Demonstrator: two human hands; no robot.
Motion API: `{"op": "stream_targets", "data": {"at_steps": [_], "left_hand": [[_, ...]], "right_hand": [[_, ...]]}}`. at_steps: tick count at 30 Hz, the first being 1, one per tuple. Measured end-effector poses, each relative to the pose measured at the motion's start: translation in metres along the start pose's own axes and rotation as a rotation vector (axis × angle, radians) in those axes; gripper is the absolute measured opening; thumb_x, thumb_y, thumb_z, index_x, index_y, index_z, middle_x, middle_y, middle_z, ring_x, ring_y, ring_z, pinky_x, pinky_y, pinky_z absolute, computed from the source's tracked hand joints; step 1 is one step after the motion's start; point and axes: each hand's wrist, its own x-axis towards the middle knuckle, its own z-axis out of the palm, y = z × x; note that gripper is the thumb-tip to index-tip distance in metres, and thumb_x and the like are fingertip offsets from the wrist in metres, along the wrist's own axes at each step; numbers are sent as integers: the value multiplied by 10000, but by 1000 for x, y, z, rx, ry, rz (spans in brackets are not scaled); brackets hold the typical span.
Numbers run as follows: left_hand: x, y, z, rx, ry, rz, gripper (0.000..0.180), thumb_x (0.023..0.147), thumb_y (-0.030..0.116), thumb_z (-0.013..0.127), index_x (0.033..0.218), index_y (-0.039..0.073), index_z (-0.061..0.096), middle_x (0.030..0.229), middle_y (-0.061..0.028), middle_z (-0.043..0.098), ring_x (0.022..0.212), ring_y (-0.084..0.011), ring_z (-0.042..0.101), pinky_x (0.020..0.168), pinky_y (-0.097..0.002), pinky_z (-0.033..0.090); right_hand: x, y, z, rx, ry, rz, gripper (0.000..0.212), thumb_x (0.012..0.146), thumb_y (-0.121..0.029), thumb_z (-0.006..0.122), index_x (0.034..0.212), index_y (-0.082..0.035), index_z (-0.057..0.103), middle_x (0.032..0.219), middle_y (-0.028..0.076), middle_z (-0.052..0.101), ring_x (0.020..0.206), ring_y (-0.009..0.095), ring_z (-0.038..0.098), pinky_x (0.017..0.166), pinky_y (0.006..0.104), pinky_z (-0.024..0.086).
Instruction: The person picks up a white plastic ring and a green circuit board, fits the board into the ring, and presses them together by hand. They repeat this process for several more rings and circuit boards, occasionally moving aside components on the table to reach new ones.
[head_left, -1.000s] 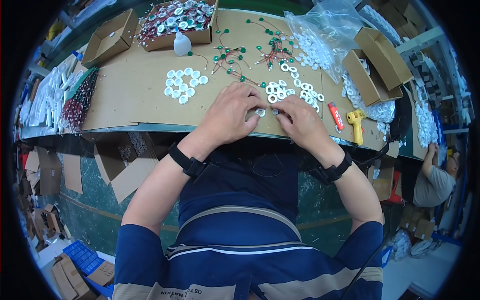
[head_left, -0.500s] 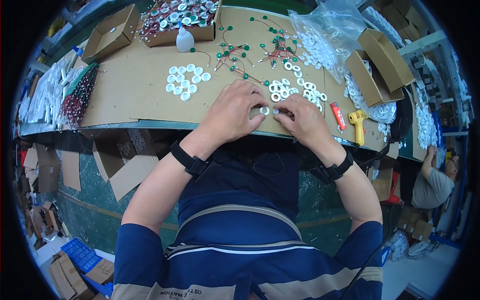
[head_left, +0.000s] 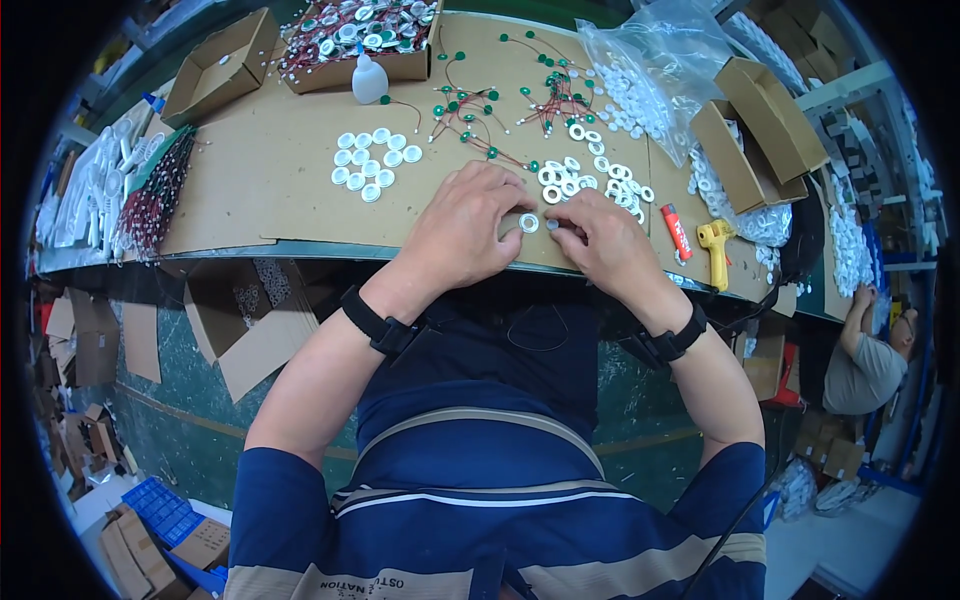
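White ring (head_left: 529,223), one, left hand (head_left: 470,220) parted beside it, right hand (head_left: 610,242) pinching one disc (head_left: 552,225)

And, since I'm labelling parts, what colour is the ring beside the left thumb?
The ring is white; it shows in the head view, the only one.

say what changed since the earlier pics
The left hand seems to have eased slightly off the ring, now in fuller view; full release is unclear. The right hand still has the disc at its fingertips. Bottle and glue gun stayed put.
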Motion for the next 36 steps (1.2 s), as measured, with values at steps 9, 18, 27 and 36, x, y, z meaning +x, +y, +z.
{"op": "stream_targets", "data": {"at_steps": [9, 18, 27, 36], "left_hand": [[1, -3, -3, -103, 4, 34, 615, 920, 59, 857, 1522, 112, 741, 1365, -95, 786, 1406, -325, 667, 1236, -492, 503], [2, -5, 0, -135, -8, 21, 670, 908, 72, 852, 1565, 141, 735, 1336, -87, 795, 1351, -329, 693, 1219, -499, 508], [4, -8, 2, -118, -13, 26, 614, 921, 82, 846, 1527, 146, 764, 1287, -69, 804, 1338, -318, 699, 1203, -494, 513], [3, -2, 3, -100, 26, 41, 544, 934, 87, 844, 1473, 127, 784, 1280, -93, 798, 1319, -324, 704, 1188, -487, 516]], "right_hand": [[9, -11, 4, 34, 27, -31, 196, 1019, -79, 836, 1209, -32, 822, 1084, 141, 769, 999, 354, 782, 876, 443, 619], [17, -6, 11, 76, -34, -94, 219, 1003, -67, 853, 1221, -58, 848, 1103, 136, 785, 1023, 359, 789, 907, 444, 626], [18, -7, 10, -6, -39, -216, 240, 997, -19, 834, 1234, -42, 862, 1111, 131, 799, 1046, 358, 793, 916, 444, 636], [12, -4, 16, 10, 60, -228, 184, 1005, -13, 810, 1182, -24, 861, 1096, 157, 813, 1042, 367, 794, 902, 462, 635]]}}
